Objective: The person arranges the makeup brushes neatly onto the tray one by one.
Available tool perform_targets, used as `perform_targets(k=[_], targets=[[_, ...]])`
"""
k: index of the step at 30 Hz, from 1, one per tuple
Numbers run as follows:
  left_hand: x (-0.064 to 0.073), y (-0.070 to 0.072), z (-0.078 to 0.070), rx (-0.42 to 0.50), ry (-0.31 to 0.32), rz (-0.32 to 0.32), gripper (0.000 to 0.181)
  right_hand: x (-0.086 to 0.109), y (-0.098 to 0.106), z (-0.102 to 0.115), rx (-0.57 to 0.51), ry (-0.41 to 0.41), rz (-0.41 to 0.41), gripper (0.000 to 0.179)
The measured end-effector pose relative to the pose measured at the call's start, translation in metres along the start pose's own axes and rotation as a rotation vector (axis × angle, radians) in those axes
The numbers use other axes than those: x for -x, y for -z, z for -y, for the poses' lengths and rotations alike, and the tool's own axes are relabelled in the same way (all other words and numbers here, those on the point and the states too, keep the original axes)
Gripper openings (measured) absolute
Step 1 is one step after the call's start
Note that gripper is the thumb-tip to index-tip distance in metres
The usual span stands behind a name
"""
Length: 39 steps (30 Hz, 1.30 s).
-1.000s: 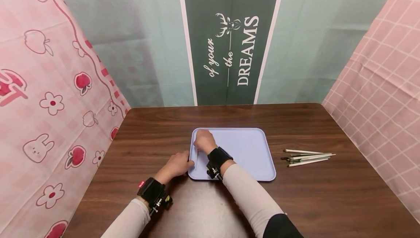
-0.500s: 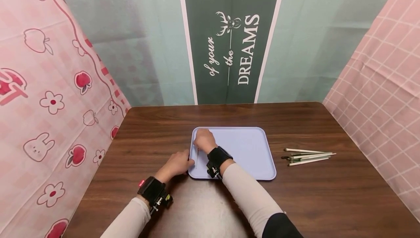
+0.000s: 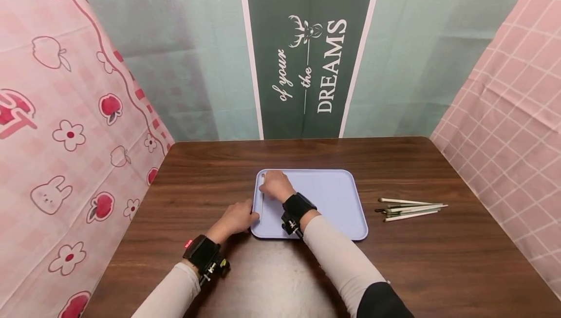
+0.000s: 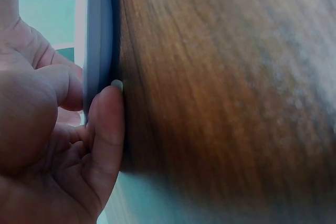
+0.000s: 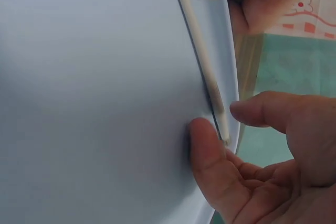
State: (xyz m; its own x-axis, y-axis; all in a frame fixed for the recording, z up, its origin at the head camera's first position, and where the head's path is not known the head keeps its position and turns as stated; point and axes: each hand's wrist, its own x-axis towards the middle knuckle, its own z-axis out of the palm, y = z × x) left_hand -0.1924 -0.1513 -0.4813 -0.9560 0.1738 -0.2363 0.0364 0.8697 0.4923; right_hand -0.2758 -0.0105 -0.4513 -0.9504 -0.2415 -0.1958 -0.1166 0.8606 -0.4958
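A slim pale brush (image 3: 262, 206) lies lengthwise along the left side of the lilac tray (image 3: 324, 206). My right hand (image 3: 277, 185) is over its far end. In the right wrist view, thumb and index finger stand apart on either side of the brush's tip (image 5: 224, 137), the brush resting on the tray between them. With my left hand (image 3: 236, 218) I pinch the tray's left rim near its front corner. The left wrist view shows a finger (image 4: 107, 124) against the rim's outer side and the thumb over its inner side.
Right of the tray, a loose bundle of several slim brushes (image 3: 412, 211) lies on the dark wood table (image 3: 407, 269). Patterned pink cloth (image 3: 87, 162) hangs at the left, pink checked cloth (image 3: 517, 128) at the right, and a green curtain (image 3: 197, 65) behind.
My right hand has let go of the brush and shifted slightly right, uncovering its far end. The left hand keeps its place on the tray's rim.
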Motion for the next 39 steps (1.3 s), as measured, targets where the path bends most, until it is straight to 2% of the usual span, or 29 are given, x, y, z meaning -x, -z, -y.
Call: perform_targets(k=[4,12,21,31,39], targets=[[0.000,0.000,-0.001,0.007,0.009,0.005,0.021,0.001,0.009,-0.004,0.071,-0.002,0.007,0.036],[0.000,-0.001,-0.001,0.022,0.022,0.022,0.024,0.009,0.025,-0.009,0.136,-0.012,0.066,0.021],[0.000,-0.002,0.001,0.020,0.018,0.009,0.023,0.020,0.041,-0.020,0.222,0.082,0.112,0.018],[0.002,0.000,0.000,0.020,0.014,0.010,0.023,0.031,0.053,-0.032,0.289,0.080,0.109,0.033],[0.002,-0.002,0.001,0.004,0.000,0.003,0.022,0.040,0.062,-0.049,0.271,0.058,0.155,0.042]])
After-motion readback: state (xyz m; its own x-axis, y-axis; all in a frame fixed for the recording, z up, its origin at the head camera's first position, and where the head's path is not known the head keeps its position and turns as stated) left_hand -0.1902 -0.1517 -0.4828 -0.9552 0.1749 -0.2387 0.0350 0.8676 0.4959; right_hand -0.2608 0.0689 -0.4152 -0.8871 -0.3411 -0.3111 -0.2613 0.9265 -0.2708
